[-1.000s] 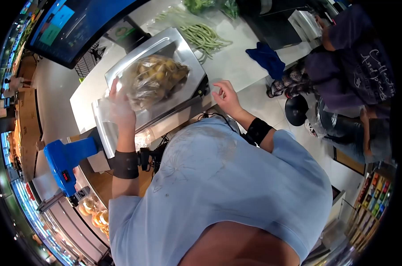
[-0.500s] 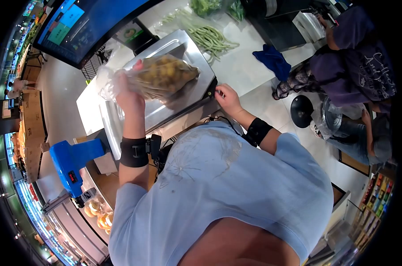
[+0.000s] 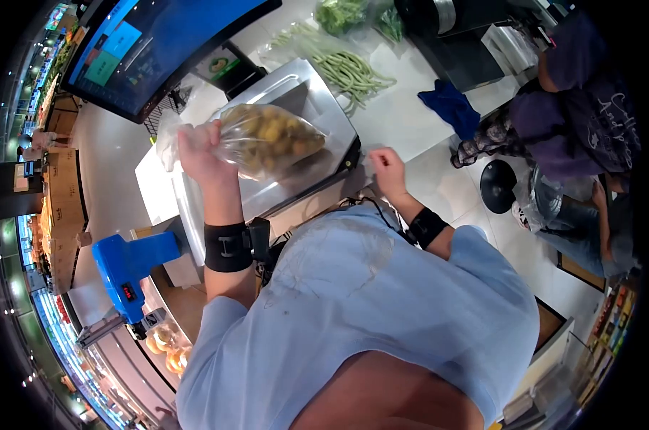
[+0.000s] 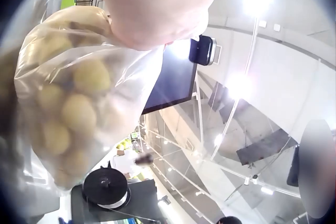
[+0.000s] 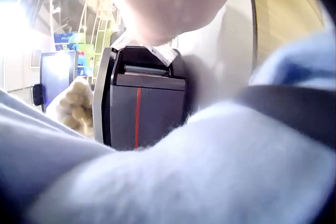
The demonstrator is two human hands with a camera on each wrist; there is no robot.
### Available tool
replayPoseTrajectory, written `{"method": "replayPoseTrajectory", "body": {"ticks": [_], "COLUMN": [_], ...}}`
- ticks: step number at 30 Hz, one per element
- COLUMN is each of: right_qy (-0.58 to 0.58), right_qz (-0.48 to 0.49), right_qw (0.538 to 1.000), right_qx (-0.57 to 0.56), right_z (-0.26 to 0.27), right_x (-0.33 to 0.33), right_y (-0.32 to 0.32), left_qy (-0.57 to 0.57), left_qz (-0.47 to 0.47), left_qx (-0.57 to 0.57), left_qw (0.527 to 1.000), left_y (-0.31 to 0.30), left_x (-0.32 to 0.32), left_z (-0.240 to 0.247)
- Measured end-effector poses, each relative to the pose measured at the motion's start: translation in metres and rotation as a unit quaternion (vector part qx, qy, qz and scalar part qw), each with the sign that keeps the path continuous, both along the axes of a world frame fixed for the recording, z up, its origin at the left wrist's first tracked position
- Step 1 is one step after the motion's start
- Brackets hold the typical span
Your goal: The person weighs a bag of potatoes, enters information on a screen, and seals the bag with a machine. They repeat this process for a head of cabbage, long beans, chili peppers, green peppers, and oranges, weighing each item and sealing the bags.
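Note:
My left hand (image 3: 208, 159) grips the gathered neck of a clear plastic bag (image 3: 274, 138) full of round yellow-brown produce. The bag is tilted over the metal pan of a weighing scale (image 3: 332, 118). Up close in the left wrist view, the bagged produce (image 4: 79, 112) hangs below the hand. My right hand (image 3: 390, 175) is beside the scale's near right corner, fingers curled. A small printed white label (image 5: 164, 55) shows right at its fingertips in the right wrist view, pinched there, above a dark label printer (image 5: 149, 111) with a red stripe.
A large screen (image 3: 174, 50) stands behind the scale. Green long beans (image 3: 353, 75) in a bag and leafy greens (image 3: 339, 16) lie on the counter, with a blue cloth (image 3: 450, 107). A blue tape-gun-like device (image 3: 127, 269) is at left. Another person (image 3: 568, 122) stands at right.
My left hand has gathered the bag's neck and lifted the bag off the scale pan. My right hand moved to the scale's corner, curled its fingers, then drew slightly away to the right.

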State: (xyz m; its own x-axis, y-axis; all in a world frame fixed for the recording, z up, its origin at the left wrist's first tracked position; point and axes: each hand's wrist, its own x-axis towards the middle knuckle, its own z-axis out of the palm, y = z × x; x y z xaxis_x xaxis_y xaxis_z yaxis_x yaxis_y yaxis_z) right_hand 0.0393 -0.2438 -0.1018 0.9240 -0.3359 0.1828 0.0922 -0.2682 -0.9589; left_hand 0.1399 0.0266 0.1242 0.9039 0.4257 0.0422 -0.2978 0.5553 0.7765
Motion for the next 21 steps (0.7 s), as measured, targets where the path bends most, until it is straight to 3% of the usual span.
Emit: {"method": "replayPoseTrajectory", "body": {"ticks": [1, 5, 7, 11, 14, 17, 21], "right_qy": [0.065, 0.081, 0.005, -0.053, -0.059, 0.015, -0.022], "right_qz": [-0.048, -0.057, 0.034, 0.185, 0.237, 0.293, 0.314], "right_qw": [0.990, 0.967, 0.906, 0.852, 0.852, 0.908, 0.935], "right_qx": [0.115, 0.234, 0.421, 0.488, 0.464, 0.301, 0.165], "right_z": [0.000, 0.054, 0.119, 0.191, 0.210, 0.212, 0.227], "right_x": [0.001, 0.020, 0.039, 0.071, 0.077, 0.069, 0.060], "right_y": [-0.006, -0.030, -0.027, 0.013, 0.046, 0.060, 0.061], "left_qy": [0.000, -0.046, -0.091, -0.155, -0.193, -0.219, -0.232], "left_qz": [-0.002, -0.032, -0.065, -0.118, -0.130, -0.155, -0.156], "left_qx": [-0.006, -0.028, -0.027, -0.034, -0.030, -0.061, -0.092], "left_qw": [1.000, 0.998, 0.993, 0.980, 0.972, 0.961, 0.956], "left_y": [0.003, 0.013, 0.010, 0.005, -0.007, -0.019, -0.024], "left_x": [-0.002, -0.012, -0.021, -0.027, -0.032, -0.041, -0.058], "left_z": [0.005, 0.019, 0.031, 0.039, 0.048, 0.061, 0.085]}}
